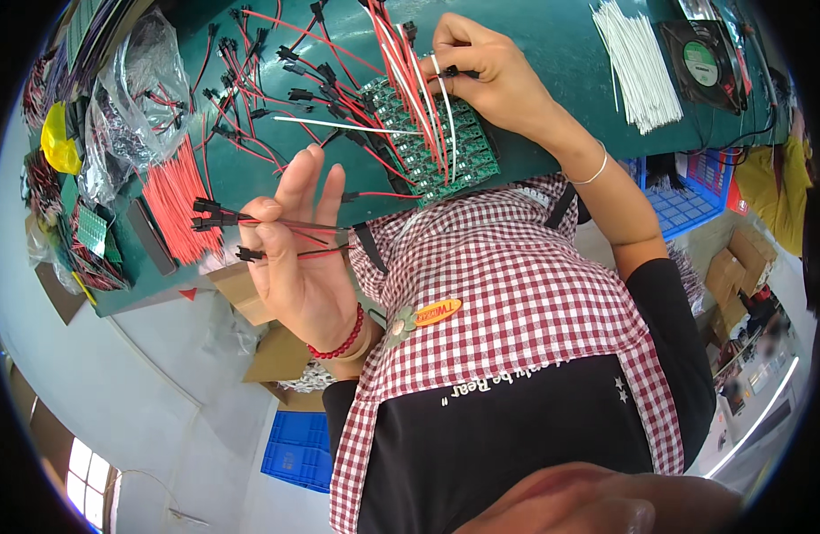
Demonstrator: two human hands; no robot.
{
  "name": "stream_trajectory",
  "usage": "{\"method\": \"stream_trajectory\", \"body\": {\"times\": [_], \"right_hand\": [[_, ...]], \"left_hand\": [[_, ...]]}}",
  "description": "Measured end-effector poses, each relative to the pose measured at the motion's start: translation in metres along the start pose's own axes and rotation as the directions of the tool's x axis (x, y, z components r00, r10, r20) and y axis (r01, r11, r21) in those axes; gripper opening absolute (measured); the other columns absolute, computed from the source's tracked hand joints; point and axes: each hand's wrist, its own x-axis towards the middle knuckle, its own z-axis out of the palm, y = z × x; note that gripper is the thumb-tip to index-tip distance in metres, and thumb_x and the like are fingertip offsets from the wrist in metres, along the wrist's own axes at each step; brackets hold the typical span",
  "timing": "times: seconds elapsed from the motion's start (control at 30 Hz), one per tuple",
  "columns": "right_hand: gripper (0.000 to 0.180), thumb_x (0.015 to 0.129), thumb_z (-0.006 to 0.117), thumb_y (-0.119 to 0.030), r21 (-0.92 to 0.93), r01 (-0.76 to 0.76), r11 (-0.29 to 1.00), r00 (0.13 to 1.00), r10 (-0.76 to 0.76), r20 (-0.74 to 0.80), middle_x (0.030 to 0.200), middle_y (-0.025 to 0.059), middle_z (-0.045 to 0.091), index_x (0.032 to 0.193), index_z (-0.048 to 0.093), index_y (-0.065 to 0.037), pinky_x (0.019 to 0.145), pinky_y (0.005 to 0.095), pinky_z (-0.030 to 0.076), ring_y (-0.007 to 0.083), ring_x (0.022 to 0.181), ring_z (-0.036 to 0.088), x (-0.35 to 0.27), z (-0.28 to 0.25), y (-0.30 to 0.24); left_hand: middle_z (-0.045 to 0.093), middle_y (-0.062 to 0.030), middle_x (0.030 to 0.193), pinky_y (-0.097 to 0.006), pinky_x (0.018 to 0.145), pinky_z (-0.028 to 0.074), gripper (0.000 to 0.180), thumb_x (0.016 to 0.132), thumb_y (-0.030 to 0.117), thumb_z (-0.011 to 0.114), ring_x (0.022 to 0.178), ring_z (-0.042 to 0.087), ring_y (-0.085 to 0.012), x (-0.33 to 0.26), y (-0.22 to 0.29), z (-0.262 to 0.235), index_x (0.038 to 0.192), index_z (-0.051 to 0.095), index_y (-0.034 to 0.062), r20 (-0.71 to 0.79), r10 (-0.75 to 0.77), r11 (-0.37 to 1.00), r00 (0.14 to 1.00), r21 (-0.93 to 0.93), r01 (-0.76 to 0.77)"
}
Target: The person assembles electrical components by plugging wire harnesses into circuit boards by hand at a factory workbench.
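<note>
Down at the bottom of the frame, nearest to me, is my red-and-white checked apron point(517, 294) over a black shirt. Just left of centre my left hand point(294, 258) is raised, palm toward me, wearing a red bead bracelet point(339, 343). Its thumb and lower fingers are closed on a few red-and-black wire leads point(290, 227) with black connectors point(210, 214) sticking out to the left; the index and middle fingers stand straight up, loose. Beyond that, at the upper centre, my right hand point(486, 71) rests on the green table point(552, 53), fingers curled shut, pinching a small black connector with a white wire point(446, 98) trailing down from it. Just beneath and left of that hand lies a panel of green circuit boards point(428, 147), crossed by red wires. Farther left sits a bundle of cut red wires point(174, 200), with clear plastic bags point(134, 89) beyond it. At the upper right lie a bundle of white wires point(637, 62) and a black fan point(708, 62).
</note>
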Motion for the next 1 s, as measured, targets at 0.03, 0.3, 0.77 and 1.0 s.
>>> {"method": "stream_trajectory", "body": {"times": [0.03, 0.3, 0.77, 1.0], "right_hand": [[0.023, 0.072, 0.071, 0.004, -0.024, 0.003, 1.000, 1.000, -0.002, 0.005, 0.078, 0.0032, 0.042, 0.094, 0.069, -0.002, 0.064, 0.0260, 0.040, 0.0151, 0.073, 0.046, 0.000, 0.000, -0.001], [0.022, 0.071, 0.071, 0.003, -0.049, -0.005, 0.999, 1.000, 0.006, 0.022, 0.077, 0.0051, 0.042, 0.092, 0.068, -0.001, 0.063, 0.0305, 0.040, 0.0181, 0.070, 0.047, 0.002, -0.001, -0.004], [0.015, 0.073, 0.071, -0.003, -0.162, -0.017, 0.987, 0.999, 0.023, 0.037, 0.078, 0.0062, 0.048, 0.087, 0.065, 0.000, 0.065, 0.0303, 0.043, 0.0194, 0.072, 0.051, 0.000, -0.001, -0.020], [0.014, 0.074, 0.071, -0.001, -0.143, 0.004, 0.990, 0.999, 0.001, 0.035, 0.078, 0.0056, 0.048, 0.087, 0.065, 0.001, 0.063, 0.0289, 0.042, 0.0185, 0.070, 0.051, 0.003, -0.002, -0.012]], "left_hand": [[0.050, -0.0230, 0.133, -0.059, 0.109, 0.032, 0.014, 0.100, 0.016, 0.046, 0.132, 0.040, -0.0363, 0.000, 0.000, -0.001, 0.106, 0.053, 0.0066, -0.007, 0.003, 1.000, 1.000, 0.000, -0.003], [0.055, -0.0283, 0.125, -0.056, 0.104, 0.038, 0.017, 0.100, 0.023, 0.047, 0.124, 0.048, -0.0401, -0.001, -0.003, -0.004, 0.107, 0.051, 0.0080, -0.073, 0.040, 0.997, 0.997, 0.075, -0.034], [0.055, -0.0298, 0.123, -0.048, 0.107, 0.036, 0.019, 0.101, 0.024, 0.044, 0.122, 0.051, -0.0380, 0.001, -0.004, -0.003, 0.105, 0.050, 0.0063, -0.080, 0.053, 0.996, 0.995, 0.077, -0.047], [0.056, -0.0308, 0.121, -0.048, 0.109, 0.033, 0.018, 0.101, 0.021, 0.044, 0.122, 0.051, -0.0378, 0.001, -0.004, 0.002, 0.105, 0.050, 0.0052, -0.065, 0.078, 0.996, 0.995, 0.046, -0.075]]}}
